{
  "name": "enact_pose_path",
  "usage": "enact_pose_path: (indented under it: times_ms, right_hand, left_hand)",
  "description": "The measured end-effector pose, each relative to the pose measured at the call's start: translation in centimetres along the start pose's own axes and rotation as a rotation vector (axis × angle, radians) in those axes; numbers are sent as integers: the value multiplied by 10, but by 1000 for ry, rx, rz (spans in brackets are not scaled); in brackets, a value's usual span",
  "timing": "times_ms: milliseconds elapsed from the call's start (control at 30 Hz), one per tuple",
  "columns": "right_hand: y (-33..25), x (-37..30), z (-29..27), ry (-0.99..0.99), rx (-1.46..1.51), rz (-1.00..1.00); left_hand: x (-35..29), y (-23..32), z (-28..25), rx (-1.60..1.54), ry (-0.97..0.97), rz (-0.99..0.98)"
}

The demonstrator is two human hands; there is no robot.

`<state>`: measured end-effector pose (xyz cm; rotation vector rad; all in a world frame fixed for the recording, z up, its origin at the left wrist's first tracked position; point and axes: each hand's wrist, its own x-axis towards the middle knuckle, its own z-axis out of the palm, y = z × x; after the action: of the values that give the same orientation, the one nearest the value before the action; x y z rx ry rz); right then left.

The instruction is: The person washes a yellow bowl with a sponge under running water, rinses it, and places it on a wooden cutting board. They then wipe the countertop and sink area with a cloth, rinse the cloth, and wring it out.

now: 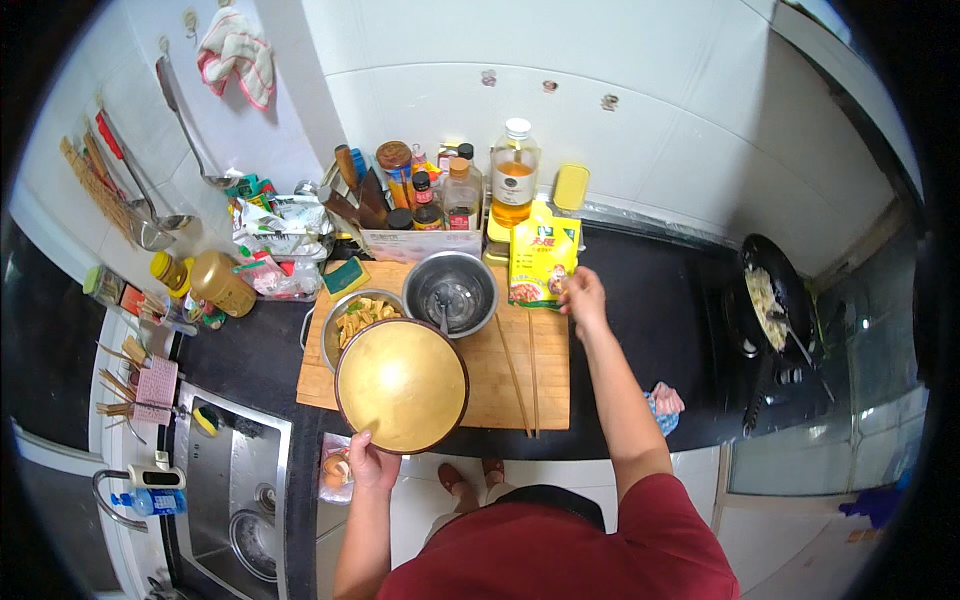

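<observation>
My left hand [372, 463] grips a round bowl [403, 372] with a brown rim and a yellow inside, thumb over the rim. It is held above the near left part of the wooden cutting board [485, 385]. My right hand [584, 298] is closed at the lower right edge of a yellow seasoning packet [543, 262], fingertips pinching it. Between the hands, on the board, stands a deep metal bowl [482, 300] with a spoon in it. Partly hidden behind the held bowl is a metal bowl of brownish food pieces [362, 316]. A pair of chopsticks [512, 375] lies on the board.
Bottles [515, 180] and a knife holder stand along the back wall. A wok [775, 295] with pale food and a spatula sits on the right. The sink [225, 480] is at left, a cloth [664, 405] near the right front edge, and a sponge [346, 278] by the board.
</observation>
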<state>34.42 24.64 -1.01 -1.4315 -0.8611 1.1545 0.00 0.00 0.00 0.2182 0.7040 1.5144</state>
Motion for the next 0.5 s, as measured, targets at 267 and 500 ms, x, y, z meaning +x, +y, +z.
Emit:
enact_pose_path:
  times_ms: [267, 500]
  right_hand:
    - [34, 95, -14, 99, 34, 225]
    - [24, 57, -24, -48, 24, -5]
  left_hand:
    - [-2, 7, -6, 75, 126, 40]
    - [-14, 18, -5, 67, 177, 105]
